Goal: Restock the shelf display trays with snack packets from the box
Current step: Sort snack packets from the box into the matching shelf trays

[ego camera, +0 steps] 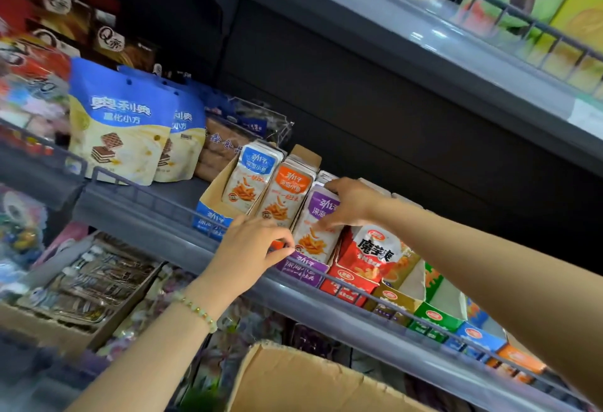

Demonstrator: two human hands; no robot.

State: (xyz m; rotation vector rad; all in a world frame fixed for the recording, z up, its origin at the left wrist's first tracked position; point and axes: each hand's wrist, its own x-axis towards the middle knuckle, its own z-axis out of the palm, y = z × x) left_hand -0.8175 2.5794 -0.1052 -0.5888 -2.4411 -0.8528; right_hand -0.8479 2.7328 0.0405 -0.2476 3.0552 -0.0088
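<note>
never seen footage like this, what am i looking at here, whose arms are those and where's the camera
There is no machine here. A person wears one wide camera on the head, so you see their own two arms reaching forward to a shop shelf. The right hand grips the top of the purple packets, which stand in a purple tray. The left hand, with a bead bracelet on its wrist, curls its fingers at the tray fronts; what it pinches is hidden. Alongside stand blue packets, orange packets and red packets. An open cardboard box sits below.
</note>
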